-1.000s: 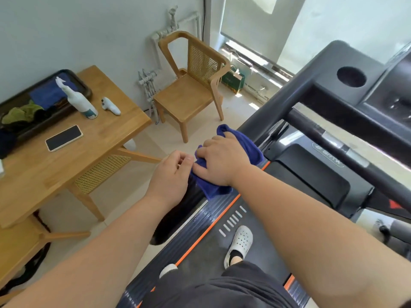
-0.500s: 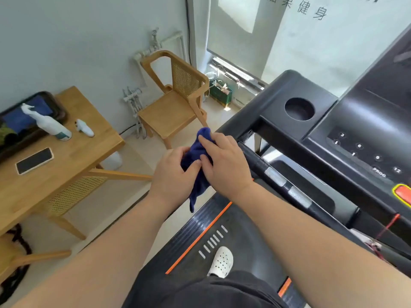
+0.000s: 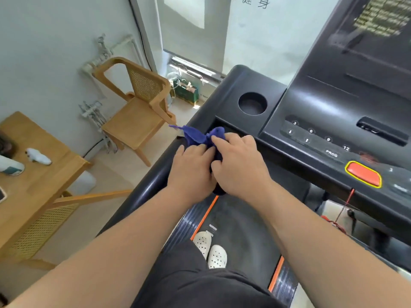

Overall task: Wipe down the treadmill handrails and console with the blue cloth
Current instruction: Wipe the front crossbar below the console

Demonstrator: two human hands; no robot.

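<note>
The blue cloth is bunched between both my hands, above the inner end of the left handrail of the black treadmill. My left hand grips the cloth's lower part from the left. My right hand holds its upper part, fingers curled over it. A loose corner of cloth sticks out to the upper left. The console with number buttons, a round cup hole and an orange stop button lies just right of my hands.
A wooden chair stands left of the treadmill by the wall. A wooden table at the far left carries a spray bottle and a small white item. My white shoes stand on the belt. A red safety cord hangs under the console.
Both hands have carried the cloth up along the left handrail toward the console. My view has swung right, so more of the console shows.
</note>
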